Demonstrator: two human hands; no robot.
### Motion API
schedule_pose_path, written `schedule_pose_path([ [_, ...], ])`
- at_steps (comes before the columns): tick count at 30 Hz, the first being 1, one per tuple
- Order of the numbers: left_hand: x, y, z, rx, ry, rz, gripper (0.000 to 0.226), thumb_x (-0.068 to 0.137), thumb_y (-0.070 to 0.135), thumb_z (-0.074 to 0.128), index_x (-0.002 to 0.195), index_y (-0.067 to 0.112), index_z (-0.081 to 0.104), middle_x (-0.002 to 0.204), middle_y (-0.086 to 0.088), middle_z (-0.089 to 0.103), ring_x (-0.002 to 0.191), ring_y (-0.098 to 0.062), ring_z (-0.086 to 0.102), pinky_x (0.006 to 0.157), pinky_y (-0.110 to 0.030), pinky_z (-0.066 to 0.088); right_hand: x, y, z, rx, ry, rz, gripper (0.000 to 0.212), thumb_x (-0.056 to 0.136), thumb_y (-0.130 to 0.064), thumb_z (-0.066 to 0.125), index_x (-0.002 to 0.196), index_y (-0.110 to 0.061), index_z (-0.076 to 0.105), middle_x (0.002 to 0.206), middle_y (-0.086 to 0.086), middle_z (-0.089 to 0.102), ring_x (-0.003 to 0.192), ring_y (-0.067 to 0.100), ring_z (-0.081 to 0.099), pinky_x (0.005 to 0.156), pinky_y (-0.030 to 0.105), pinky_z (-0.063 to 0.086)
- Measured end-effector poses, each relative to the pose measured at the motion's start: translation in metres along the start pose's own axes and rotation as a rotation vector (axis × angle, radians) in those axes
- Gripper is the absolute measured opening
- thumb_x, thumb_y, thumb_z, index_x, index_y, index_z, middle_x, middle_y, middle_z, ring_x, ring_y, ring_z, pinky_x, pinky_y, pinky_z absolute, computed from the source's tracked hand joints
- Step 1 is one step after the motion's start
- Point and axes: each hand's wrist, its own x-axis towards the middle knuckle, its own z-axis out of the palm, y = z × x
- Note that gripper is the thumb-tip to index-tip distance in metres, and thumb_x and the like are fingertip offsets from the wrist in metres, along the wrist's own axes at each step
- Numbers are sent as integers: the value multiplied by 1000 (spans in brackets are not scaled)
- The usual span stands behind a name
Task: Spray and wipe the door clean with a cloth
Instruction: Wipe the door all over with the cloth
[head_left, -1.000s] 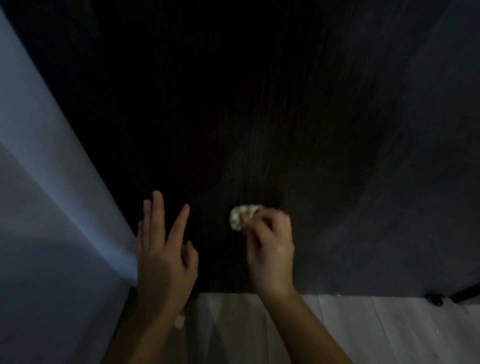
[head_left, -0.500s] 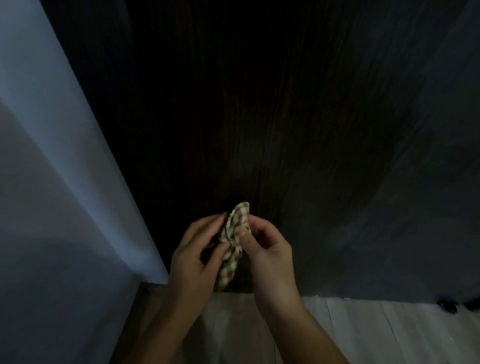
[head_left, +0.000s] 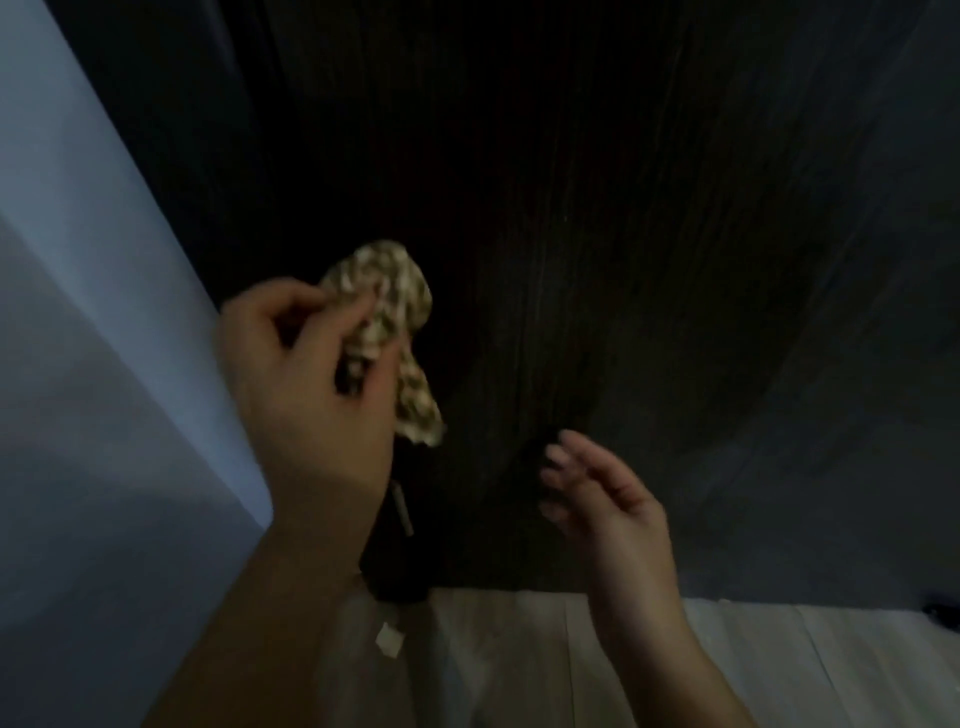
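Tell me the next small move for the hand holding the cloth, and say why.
Probably press the cloth flat against the door and begin a wiping stroke. The left hand grips the cloth bunched up in front of the dark wood, while the right hand is loose and holds nothing, so it seems the left one will do the wiping.

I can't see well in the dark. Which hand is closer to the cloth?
Left. The left hand grips the cloth; the right hand is open, apart, lower right of it.
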Motion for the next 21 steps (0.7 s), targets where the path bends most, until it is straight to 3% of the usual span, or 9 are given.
schedule_pose_path([
  [4,-9,-5,27,-47,-71,-31,31,83,3,61,114,6,58,111,-16,53,102,-24,53,91,-19,42,13,0,-22,199,233,-7,21,94,-2,51,101,-21,58,99,10,64,91,20,64,76,34,52],
  [6,-33,-2,39,-16,-166,52,30,82,8,55,112,7,58,111,-13,54,102,-25,52,92,-29,46,19,2,-29,298,272,43,21,95,0,47,98,-19,54,91,9,61,84,20,62,76,34,52],
  [8,-46,6,46,-4,-228,171,29,82,12,53,107,4,64,108,-11,55,98,-22,51,88,-31,48,22,6,-35,338,301,73,21,96,0,45,99,-19,53,86,6,60,79,18,61,73,33,50],
  [12,-37,21,60,-13,-183,236,27,83,10,56,106,6,70,107,-4,54,96,-20,48,87,-22,40,26,21,-45,318,323,124,18,96,-3,45,99,-18,56,85,5,61,75,18,61,70,32,50],
  [14,-56,16,68,3,-198,314,25,93,14,50,102,9,73,98,-10,64,90,-23,50,77,-29,44,26,29,-48,281,323,173,18,96,-3,45,99,-16,57,85,7,61,74,19,60,68,31,50],
  [17,-103,7,80,-5,-396,391,26,93,14,48,97,13,75,95,-6,68,84,-25,58,66,-35,45,27,37,-49,219,312,249,18,95,-1,45,95,-15,57,81,7,61,70,19,58,64,31,48],
  [19,-120,8,83,-48,-511,237,24,83,15,55,98,14,73,96,-2,66,85,-22,61,69,-34,50,26,46,-52,128,278,328,16,94,-2,46,96,-13,57,79,8,62,67,20,57,65,32,47],
  [21,-126,17,82,-185,-546,-124,17,81,15,65,98,17,68,97,3,63,87,-16,61,73,-30,52,22,56,-57,-13,177,458,15,94,-9,49,104,-10,61,80,9,68,71,21,61,73,35,48],
])
